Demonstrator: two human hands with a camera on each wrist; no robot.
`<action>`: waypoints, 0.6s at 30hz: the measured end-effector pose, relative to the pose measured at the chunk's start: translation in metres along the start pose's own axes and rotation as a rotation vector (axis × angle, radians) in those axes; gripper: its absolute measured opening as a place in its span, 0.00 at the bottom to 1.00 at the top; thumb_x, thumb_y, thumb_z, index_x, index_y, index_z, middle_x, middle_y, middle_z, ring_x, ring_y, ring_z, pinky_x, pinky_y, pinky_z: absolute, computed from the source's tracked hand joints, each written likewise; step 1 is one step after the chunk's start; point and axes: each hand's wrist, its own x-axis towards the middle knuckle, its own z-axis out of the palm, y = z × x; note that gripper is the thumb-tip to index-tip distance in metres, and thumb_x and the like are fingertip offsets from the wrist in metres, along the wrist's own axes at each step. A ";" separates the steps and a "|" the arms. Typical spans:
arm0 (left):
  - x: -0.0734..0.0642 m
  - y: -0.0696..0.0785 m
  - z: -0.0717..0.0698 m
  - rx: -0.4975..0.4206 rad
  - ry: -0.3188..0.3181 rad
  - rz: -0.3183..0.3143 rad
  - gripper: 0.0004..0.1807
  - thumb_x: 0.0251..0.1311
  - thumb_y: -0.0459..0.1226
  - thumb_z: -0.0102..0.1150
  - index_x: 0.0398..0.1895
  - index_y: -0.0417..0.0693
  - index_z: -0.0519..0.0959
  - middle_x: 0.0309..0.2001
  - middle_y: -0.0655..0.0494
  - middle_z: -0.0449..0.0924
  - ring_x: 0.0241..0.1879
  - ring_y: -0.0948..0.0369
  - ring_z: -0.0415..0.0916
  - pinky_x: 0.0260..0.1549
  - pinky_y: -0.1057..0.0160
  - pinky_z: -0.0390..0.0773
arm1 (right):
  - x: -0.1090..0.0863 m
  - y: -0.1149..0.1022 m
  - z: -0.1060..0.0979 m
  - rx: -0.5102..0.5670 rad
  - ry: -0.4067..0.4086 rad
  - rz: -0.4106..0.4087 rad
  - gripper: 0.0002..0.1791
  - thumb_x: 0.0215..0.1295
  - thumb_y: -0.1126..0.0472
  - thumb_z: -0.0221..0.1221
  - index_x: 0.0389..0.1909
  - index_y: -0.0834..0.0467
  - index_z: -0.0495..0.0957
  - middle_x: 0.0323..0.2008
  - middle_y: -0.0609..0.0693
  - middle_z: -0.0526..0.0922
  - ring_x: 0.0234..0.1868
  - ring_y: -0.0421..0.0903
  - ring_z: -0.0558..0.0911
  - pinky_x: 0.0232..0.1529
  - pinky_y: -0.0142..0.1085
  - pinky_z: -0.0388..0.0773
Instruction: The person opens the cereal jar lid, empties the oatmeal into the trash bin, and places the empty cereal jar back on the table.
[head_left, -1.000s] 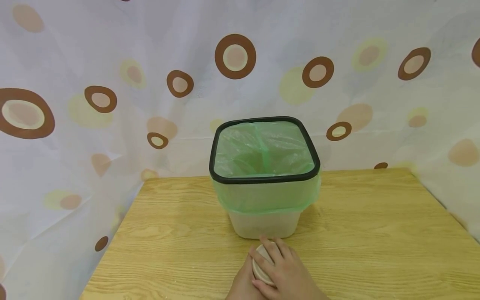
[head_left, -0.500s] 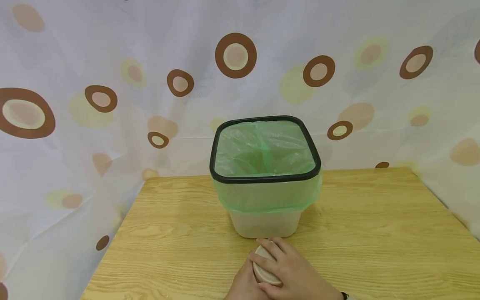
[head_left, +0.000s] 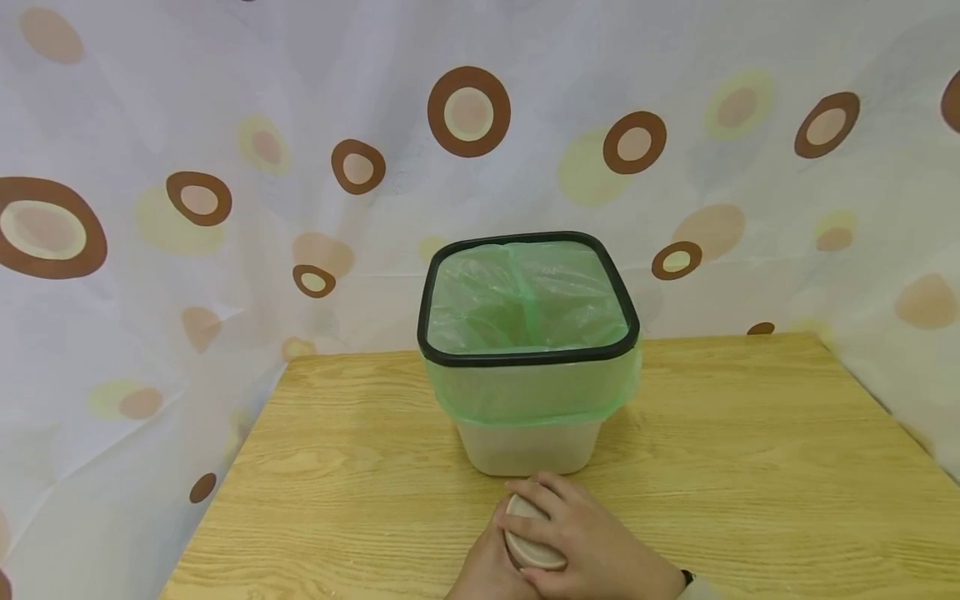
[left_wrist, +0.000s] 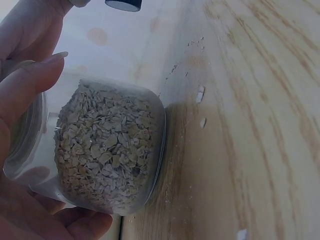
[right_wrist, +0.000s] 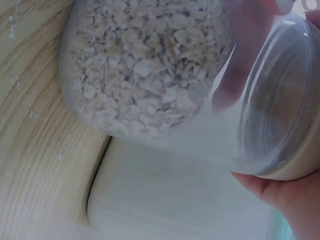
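Note:
A clear plastic jar [left_wrist: 50,175], about half or more filled with rolled oats [left_wrist: 107,145], stands upright on the table. Its round beige lid [head_left: 537,557] is seated on the mouth. From the left side, my left hand [head_left: 491,565] grips the jar's body, its fingers wrapping the wall in the left wrist view. My right hand [head_left: 588,546] lies over the top, fingers and thumb curled round the lid's edge. In the right wrist view, fingertips of one hand show through the clear wall.
Directly behind the jar stands a white bin [head_left: 534,450] with a black rim [head_left: 528,360] and a green liner bag [head_left: 532,392]. Small oat flakes [left_wrist: 200,94] are scattered on the wooden table [head_left: 337,500]. A dotted curtain [head_left: 405,242] surrounds the table.
My right hand has turned a little on the lid, its fingers shifting left and its wrist outward to the right. A dark wristband has come into view. The jar keeps its place.

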 end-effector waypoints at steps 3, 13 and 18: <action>0.001 -0.002 0.000 -0.024 -0.015 -0.007 0.53 0.45 0.41 0.76 0.73 0.60 0.54 0.62 0.57 0.69 0.51 0.64 0.75 0.48 0.67 0.74 | 0.000 0.001 -0.001 0.018 -0.013 -0.003 0.24 0.61 0.47 0.62 0.60 0.44 0.76 0.58 0.50 0.74 0.52 0.46 0.72 0.47 0.44 0.74; 0.000 0.001 0.000 -0.084 -0.037 -0.068 0.53 0.46 0.37 0.75 0.73 0.47 0.51 0.58 0.54 0.71 0.47 0.64 0.77 0.43 0.68 0.76 | 0.000 -0.001 -0.006 0.023 -0.022 0.040 0.26 0.57 0.49 0.66 0.58 0.44 0.78 0.60 0.49 0.73 0.55 0.47 0.72 0.49 0.45 0.75; -0.001 0.002 0.000 -0.048 -0.008 -0.073 0.53 0.43 0.39 0.76 0.72 0.47 0.55 0.56 0.52 0.72 0.46 0.62 0.76 0.44 0.66 0.75 | 0.000 0.000 -0.010 0.010 0.028 0.009 0.24 0.63 0.48 0.61 0.60 0.47 0.76 0.60 0.52 0.74 0.54 0.51 0.74 0.46 0.49 0.76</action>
